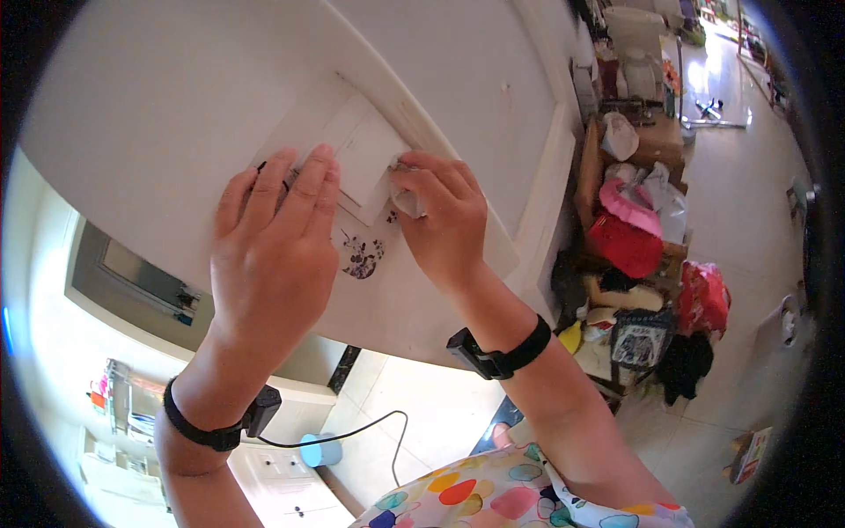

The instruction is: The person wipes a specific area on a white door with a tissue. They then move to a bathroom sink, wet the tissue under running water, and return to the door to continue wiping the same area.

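My left hand (275, 251) lies flat, fingers stretched out, on a broad white panel (167, 132). Dark bits of a pattern show between its fingers. My right hand (447, 220) is closed on a crumpled whitish piece (407, 195), thin like film or tissue; I cannot tell which. Between the hands is a pale rectangular patch (368, 150) with thin straight edges. Just below it, a dark purple floral decal (362, 256) shows on the panel, with small specks reaching up toward my right hand. What lies under my left palm is hidden.
A raised white rim (422, 114) runs along the panel's right side. Cartons (660, 141), a red bag (704, 295) and heaped clothes crowd the floor at right. Below are a light blue bin (321, 451), a black cable (378, 421) and white cabinets (282, 484).
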Motion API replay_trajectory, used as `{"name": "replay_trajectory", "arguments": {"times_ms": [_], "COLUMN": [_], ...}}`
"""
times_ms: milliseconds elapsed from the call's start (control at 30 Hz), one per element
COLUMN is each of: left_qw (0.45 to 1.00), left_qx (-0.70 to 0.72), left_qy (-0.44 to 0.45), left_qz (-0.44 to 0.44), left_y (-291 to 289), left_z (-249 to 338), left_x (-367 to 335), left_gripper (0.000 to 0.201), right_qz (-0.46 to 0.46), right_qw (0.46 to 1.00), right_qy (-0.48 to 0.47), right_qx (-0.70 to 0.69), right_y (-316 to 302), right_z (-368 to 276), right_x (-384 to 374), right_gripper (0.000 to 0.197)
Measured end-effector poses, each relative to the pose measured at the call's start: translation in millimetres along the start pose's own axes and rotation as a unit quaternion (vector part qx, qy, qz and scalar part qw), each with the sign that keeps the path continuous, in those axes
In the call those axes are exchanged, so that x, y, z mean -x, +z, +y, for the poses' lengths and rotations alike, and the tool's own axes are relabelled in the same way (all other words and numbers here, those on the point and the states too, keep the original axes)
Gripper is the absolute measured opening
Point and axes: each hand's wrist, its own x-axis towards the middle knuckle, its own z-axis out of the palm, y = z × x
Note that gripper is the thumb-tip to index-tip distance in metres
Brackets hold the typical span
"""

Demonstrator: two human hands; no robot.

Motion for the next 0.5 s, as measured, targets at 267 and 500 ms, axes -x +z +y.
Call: {"name": "replay_trajectory", "arguments": {"times_ms": [267,500], "left_qw": [0.997,0.995], "left_qx": [-0.075,-0.088], "left_qy": [0.012,0.026], "left_qz": [-0.028,-0.036], "left_y": [1.7,2.9], "left_z": [7.5,5.5], "left_x": [-4.1,-7.1], "left_gripper": [0.040,0.042], "right_qz": [0.054,0.064], "right_qw": [0.989,0.995], "right_qy": [-0.124,-0.072], "right_qx": [-0.064,-0.003], "right_y": [2.4,6.8], "right_z": [-19.0,23.1], "right_x": [13.1,-13.2], "right_gripper": [0.025,0.027]}}
